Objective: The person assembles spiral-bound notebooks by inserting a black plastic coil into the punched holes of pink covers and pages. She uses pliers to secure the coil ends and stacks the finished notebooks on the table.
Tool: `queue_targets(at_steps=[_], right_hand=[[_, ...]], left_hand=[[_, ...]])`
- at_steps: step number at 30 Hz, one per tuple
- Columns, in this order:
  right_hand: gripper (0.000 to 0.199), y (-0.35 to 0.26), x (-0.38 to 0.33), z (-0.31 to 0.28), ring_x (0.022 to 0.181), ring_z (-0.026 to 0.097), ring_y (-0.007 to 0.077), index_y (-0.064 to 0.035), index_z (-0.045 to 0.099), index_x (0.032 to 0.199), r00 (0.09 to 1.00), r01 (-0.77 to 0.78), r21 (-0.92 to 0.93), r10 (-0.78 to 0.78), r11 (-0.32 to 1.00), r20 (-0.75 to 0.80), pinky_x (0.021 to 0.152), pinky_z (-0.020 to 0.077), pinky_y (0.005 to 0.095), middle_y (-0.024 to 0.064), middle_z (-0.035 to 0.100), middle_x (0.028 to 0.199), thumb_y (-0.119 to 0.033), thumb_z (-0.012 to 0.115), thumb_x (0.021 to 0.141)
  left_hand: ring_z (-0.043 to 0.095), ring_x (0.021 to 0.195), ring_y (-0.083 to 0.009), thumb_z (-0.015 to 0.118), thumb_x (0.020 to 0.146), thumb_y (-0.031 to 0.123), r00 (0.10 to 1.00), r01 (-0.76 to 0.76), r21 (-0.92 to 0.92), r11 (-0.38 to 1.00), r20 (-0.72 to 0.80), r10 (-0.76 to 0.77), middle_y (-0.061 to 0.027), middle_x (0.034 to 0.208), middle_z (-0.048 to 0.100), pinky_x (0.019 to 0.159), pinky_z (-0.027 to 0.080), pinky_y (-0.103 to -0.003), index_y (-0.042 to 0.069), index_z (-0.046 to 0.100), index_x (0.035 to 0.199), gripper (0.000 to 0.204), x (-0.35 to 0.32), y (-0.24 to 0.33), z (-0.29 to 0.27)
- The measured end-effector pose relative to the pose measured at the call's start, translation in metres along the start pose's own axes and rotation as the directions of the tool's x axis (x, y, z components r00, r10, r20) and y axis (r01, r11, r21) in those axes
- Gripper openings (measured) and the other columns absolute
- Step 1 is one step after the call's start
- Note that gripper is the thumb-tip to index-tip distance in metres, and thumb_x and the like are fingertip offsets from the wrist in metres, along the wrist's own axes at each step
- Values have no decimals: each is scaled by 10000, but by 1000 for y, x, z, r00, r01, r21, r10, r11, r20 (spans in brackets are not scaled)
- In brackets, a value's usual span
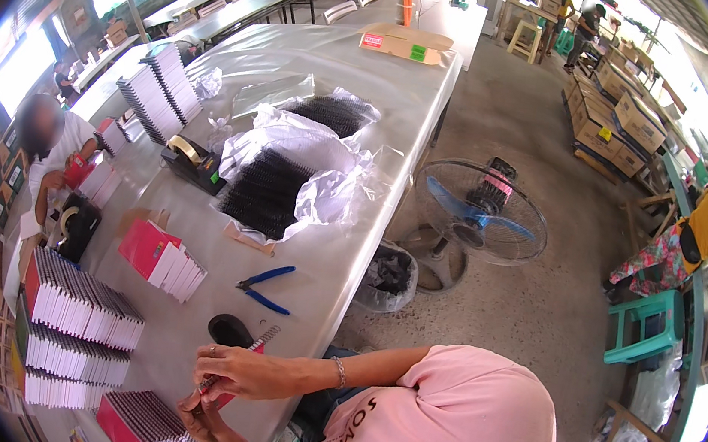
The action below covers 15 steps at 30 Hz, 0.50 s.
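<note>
My right hand (239,372), with a bracelet at the wrist, crosses above my left hand (210,427) at the table's near edge. Between them is a small red spiral notebook (223,399), mostly covered by fingers. Both hands are closed on it, the right one pinching near its bound edge. A length of wire coil (267,338) sticks out past my right wrist. Close by lie a black oval object (230,330) and cutting pliers (265,288) with spread blue handles. Red bound notebooks (141,425) stand packed in a row beside my left hand.
Tall stacks of spiral notebooks (81,335) stand left, near loose red and white booklets (162,259). Black coils (266,192) lie on crumpled white paper, beside a tape dispenser (193,163). A co-worker (68,148) sits across. A fan (480,213) and bin (387,278) flank the table.
</note>
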State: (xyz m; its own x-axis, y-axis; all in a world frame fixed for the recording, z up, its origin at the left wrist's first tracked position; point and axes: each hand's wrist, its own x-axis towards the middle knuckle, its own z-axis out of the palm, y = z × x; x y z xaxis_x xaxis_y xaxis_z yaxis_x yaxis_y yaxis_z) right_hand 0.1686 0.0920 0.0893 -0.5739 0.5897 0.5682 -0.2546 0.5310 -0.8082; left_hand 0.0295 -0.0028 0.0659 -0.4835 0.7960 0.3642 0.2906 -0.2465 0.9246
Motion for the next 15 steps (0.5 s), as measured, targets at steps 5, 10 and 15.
queue_targets(at_steps=[5,10,15], right_hand=[[140,5,-2,2,972,529,295,13,581,926,996,82,-67,-84,994,-35,845,443,385,136,515,984,-80,670,870],[201,6,-1,-1,1032,510,309,-6,594,1063,995,-68,6,67,998,69,854,442,401,145,534,1017,-102,664,901],[238,8,-3,5,1006,521,297,-9,568,1069,993,94,-64,-98,994,-63,842,449,396,126,548,985,-124,681,895]], left_hand=[[566,925,-123,592,980,198,1000,16,36,999,15,-17,-40,962,602,851,448,-282,52,576,1012,151,2,0,-1],[567,909,-128,618,970,221,1000,21,-18,1000,10,-21,-36,955,597,853,448,-277,57,575,993,171,2,5,1],[564,912,-123,603,968,185,1000,-2,5,1000,3,2,-34,947,579,849,445,-270,48,574,987,141,2,5,2]])
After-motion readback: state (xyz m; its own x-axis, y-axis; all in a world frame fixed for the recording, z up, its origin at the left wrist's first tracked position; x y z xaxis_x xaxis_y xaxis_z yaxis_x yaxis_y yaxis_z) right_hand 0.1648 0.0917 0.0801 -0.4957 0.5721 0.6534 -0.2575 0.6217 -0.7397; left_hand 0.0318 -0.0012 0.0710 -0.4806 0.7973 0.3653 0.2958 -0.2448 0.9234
